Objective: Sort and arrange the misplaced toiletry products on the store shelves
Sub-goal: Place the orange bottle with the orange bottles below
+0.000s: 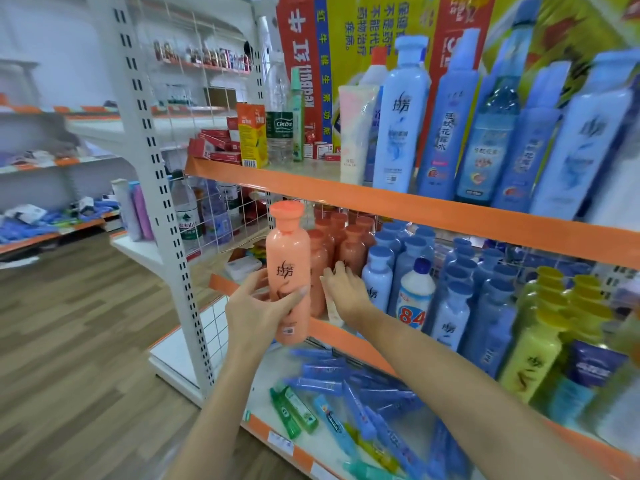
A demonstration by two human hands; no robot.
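While our left hand (258, 306) curls round an upright orange shampoo bottle (288, 271) just in front of the middle shelf (349, 336), our right hand (343, 289) reaches onto that shelf, fingers spread and relaxed, touching a pale tube (333, 306) beside the matching orange bottles (341, 244) — whether it grips the tube we cannot tell. Blue bottles (450, 278) crowd the shelf further right — taller blue ones (485, 126) line the shelf above.

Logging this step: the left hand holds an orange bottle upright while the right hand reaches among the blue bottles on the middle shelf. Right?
Not quite. The head view shows the right hand among the orange bottles, not the blue ones. The left hand does hold the orange bottle upright.
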